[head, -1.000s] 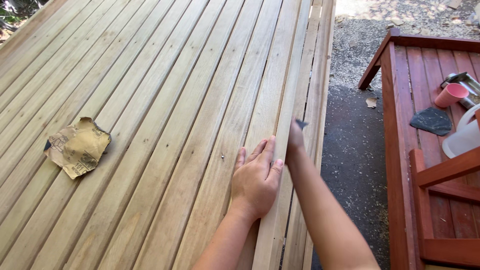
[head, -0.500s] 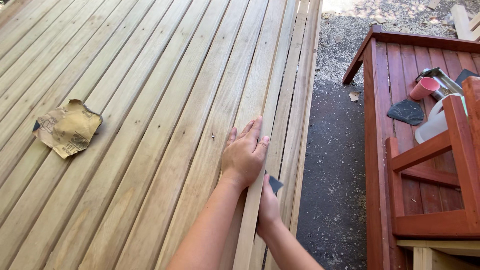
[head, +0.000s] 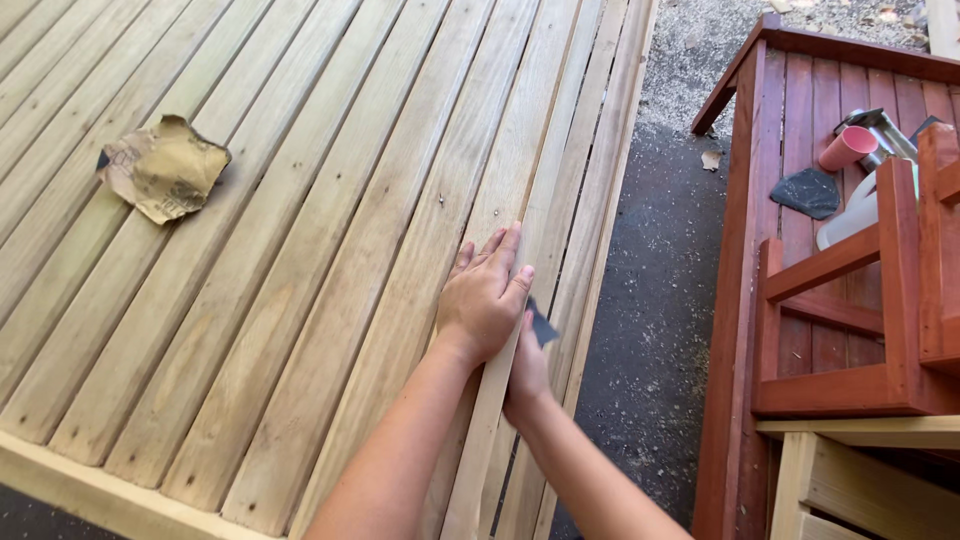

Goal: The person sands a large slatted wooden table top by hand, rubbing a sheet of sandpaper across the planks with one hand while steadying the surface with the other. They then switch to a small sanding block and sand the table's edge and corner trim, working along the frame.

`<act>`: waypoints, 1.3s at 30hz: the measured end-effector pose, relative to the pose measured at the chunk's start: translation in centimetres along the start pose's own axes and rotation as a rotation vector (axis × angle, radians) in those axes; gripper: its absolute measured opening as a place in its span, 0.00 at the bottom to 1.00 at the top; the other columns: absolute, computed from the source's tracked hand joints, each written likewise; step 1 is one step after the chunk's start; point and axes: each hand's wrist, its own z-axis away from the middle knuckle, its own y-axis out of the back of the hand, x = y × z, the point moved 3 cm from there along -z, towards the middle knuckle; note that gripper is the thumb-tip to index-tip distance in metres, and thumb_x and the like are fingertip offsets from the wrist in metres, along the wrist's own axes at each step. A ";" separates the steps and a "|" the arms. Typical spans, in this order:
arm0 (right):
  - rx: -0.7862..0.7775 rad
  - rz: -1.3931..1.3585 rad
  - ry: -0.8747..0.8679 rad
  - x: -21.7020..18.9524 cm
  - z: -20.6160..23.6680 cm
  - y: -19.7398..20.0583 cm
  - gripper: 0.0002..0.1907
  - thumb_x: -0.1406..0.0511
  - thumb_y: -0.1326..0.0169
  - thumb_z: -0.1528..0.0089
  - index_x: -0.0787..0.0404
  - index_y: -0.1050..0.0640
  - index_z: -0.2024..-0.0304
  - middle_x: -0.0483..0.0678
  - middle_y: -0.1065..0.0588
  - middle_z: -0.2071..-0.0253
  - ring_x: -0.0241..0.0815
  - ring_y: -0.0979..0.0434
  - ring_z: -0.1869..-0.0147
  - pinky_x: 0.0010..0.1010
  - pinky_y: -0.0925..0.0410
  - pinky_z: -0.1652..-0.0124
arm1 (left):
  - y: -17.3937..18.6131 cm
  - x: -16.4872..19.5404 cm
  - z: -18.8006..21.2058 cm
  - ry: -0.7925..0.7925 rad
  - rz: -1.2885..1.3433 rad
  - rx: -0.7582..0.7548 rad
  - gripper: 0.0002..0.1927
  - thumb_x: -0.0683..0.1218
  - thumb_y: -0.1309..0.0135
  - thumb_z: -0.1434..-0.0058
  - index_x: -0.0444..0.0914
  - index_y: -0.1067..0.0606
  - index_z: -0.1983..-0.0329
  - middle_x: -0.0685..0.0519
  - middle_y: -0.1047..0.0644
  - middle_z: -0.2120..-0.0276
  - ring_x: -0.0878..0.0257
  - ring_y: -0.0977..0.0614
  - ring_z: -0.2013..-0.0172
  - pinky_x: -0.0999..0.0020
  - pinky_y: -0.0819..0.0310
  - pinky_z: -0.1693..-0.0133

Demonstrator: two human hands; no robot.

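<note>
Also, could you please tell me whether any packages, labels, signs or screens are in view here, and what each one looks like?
No signs, screens or readable labels show.
White plastic jug: on the red-stained wooden bench at right, partly hidden by a red rail; any label cannot be made out.
Pink plastic cup: on the same bench, lying on its side, plain.
Crumpled tan sandpaper sheet: on the pale slatted deck, upper left; backing print too small to tell.

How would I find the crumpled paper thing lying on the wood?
Start at the big panel of pale wooden slats that fills most of the picture. Look to its left side, far from the two hands. There lies a crumpled tan sheet of sandpaper, the only loose, wrinkled thing on the smooth boards.
</note>
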 end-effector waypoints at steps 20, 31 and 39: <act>0.099 0.038 -0.112 4.2 5.9 0.2 0.36 0.44 0.72 0.32 0.53 0.37 0.29 0.48 0.32 0.31 0.44 0.32 0.29 0.37 0.39 0.35 | 1.6 0.2 8.4 0.021 0.012 0.008 0.33 0.56 0.59 0.33 0.37 0.39 0.27 0.40 0.30 0.34 0.54 0.35 0.30 0.56 0.56 0.29; -0.002 -0.031 0.096 1.3 -0.7 0.1 0.34 0.45 0.70 0.30 0.61 0.32 0.35 0.55 0.29 0.36 0.51 0.28 0.34 0.42 0.35 0.37 | 2.2 0.2 11.6 0.046 -0.013 -0.002 0.33 0.56 0.59 0.32 0.38 0.38 0.27 0.42 0.31 0.33 0.55 0.35 0.30 0.56 0.57 0.29; 0.111 0.105 -0.127 4.4 7.0 0.5 0.35 0.44 0.73 0.31 0.55 0.33 0.33 0.51 0.29 0.34 0.45 0.28 0.32 0.39 0.35 0.37 | 2.3 1.1 11.4 0.047 -0.014 -0.005 0.33 0.56 0.59 0.33 0.38 0.39 0.27 0.42 0.31 0.33 0.57 0.36 0.30 0.57 0.59 0.28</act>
